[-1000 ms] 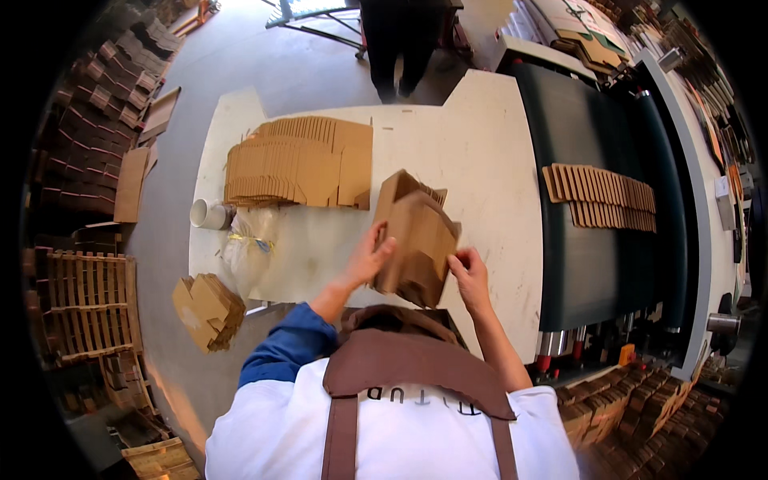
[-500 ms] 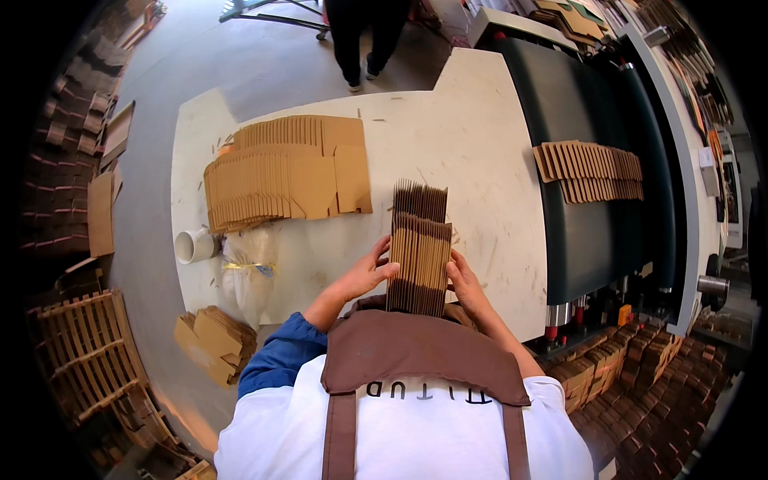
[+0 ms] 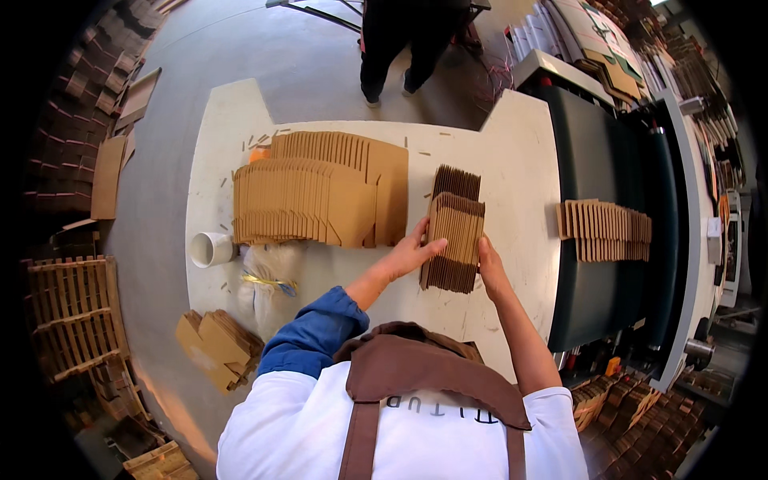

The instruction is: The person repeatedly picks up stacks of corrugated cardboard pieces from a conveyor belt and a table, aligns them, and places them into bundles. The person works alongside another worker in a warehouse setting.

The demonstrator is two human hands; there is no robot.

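A bundle of folded brown cardboard pieces [image 3: 454, 232], edges facing up, stands between my hands over the white table. My left hand [image 3: 416, 252] grips its left side, with the thumb lying along the near face. Against its right side my right hand [image 3: 494, 270] presses with its fingers, so the bundle is squeezed from both sides. Left of it a larger fanned row of flat cardboard blanks [image 3: 308, 200] lies on the table. I cannot tell whether the bundle's underside touches the tabletop.
The white table [image 3: 512, 192] carries a white tube [image 3: 212, 250], a tied clear plastic bag [image 3: 268, 280] and cardboard scraps. To the right, a dark conveyor belt [image 3: 596, 296] bears fanned cardboard pieces [image 3: 606, 230]. More blanks [image 3: 218, 348] sit at lower left. A person [image 3: 408, 48] stands beyond the table.
My hands have carried the cardboard bundle forward, away from my apron, and my arms are more stretched out. The whole view has shifted, so the table appears lower and farther right.
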